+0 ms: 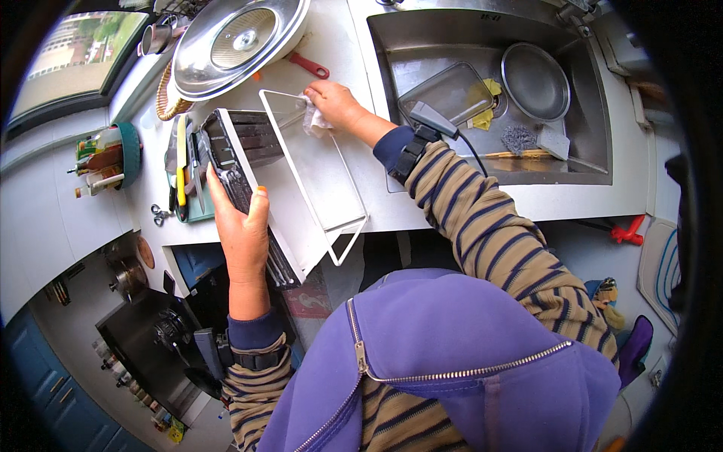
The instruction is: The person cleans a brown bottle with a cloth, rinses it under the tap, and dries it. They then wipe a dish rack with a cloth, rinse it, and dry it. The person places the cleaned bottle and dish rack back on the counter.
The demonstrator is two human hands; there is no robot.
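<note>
My left hand grips the black, ribbed side of a white rack, its thumb over the edge. The rack is tilted at the counter's front edge. It has a slatted black part and a thin white wire frame standing out towards the right. In my right hand is a crumpled white cloth or tissue, pressed against the far part of the wire frame. My right fingertips are partly hidden by the cloth.
A steel sink at the right holds a round pan, a clear tray and a scouring pad. A large glass-lidded pan stands at the back left. Knives and scissors lie left of the rack.
</note>
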